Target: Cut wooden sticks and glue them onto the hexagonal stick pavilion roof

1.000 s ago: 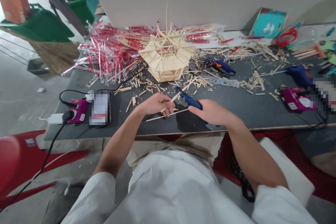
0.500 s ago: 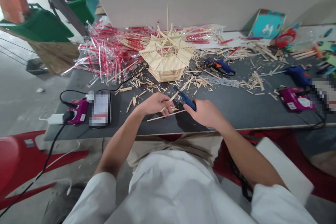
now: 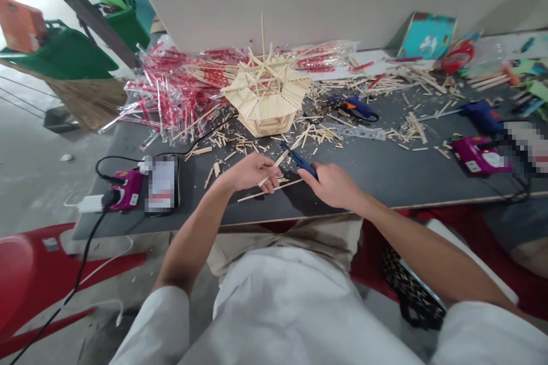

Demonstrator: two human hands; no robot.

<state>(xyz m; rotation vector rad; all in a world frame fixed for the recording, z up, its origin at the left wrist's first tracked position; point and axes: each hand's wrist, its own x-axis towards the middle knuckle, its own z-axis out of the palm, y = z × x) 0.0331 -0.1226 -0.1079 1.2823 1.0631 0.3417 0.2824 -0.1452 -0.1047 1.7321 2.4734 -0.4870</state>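
Note:
My left hand (image 3: 256, 173) is closed on a thin wooden stick (image 3: 279, 160), pinched between thumb and fingers and slanting up to the right. In my right hand (image 3: 334, 183) is a pair of blue-handled pliers (image 3: 302, 161), whose dark jaws meet the stick near its upper end. Whether the jaws are fully closed is too small to tell. Another stick (image 3: 252, 196) lies on the table below my hands. Behind them stands a many-sided model building (image 3: 274, 105) made of sticks, with a slatted sloping roof and a tall upright stick.
Short stick offcuts (image 3: 321, 132) litter the grey table (image 3: 205, 194). Red-and-clear wrappers (image 3: 165, 88) pile up at the back left. A blue glue gun (image 3: 359, 108) and another glue gun (image 3: 482, 115) lie to the right. A phone (image 3: 162, 185) and purple power adapter (image 3: 129, 189) sit left.
The camera view has shifted slightly, moving the model and table items a little left in the picture. Both hands keep their holds on the stick and pliers, almost unmoved.

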